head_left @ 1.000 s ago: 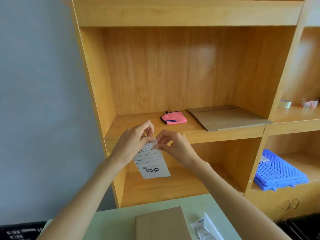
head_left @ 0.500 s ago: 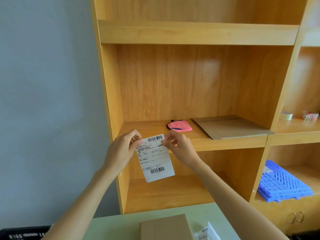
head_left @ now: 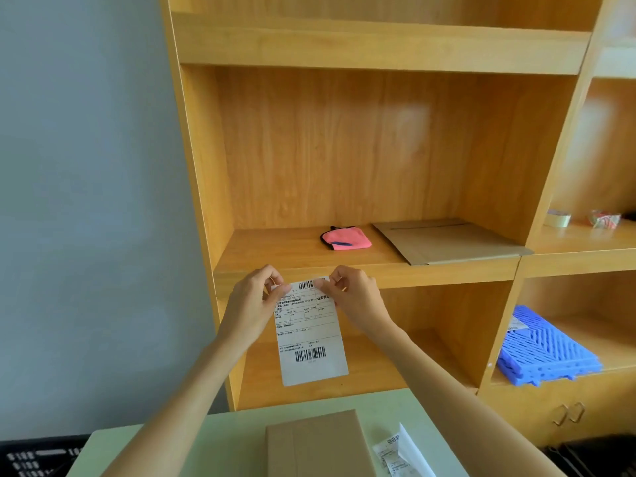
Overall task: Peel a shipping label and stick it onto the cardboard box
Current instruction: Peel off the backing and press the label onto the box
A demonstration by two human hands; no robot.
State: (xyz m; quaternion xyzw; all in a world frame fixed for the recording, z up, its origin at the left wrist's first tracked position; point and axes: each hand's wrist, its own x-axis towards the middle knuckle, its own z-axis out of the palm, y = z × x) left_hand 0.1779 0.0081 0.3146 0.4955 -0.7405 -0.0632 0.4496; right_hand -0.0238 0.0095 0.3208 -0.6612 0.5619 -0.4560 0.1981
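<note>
I hold a white shipping label [head_left: 309, 333] upright in the air in front of the shelf, printed side toward me, barcodes at top and bottom. My left hand [head_left: 253, 302] pinches its top left corner. My right hand [head_left: 354, 296] pinches its top right corner. The cardboard box [head_left: 318, 445] lies flat on the pale green table [head_left: 165, 452] below my arms, its near end cut off by the frame edge.
More label papers [head_left: 399, 451] lie right of the box. The wooden shelf unit [head_left: 361, 259] behind holds a pink pouch [head_left: 346, 238], a flat cardboard sheet [head_left: 447, 241], tape rolls [head_left: 558, 218] and a blue plastic grid [head_left: 547, 352]. A black crate [head_left: 38, 454] sits at lower left.
The label went from a tilted, bunched grip to hanging straight, held by both top corners. My hands spread apart and my view rose, so the box sits lower in frame.
</note>
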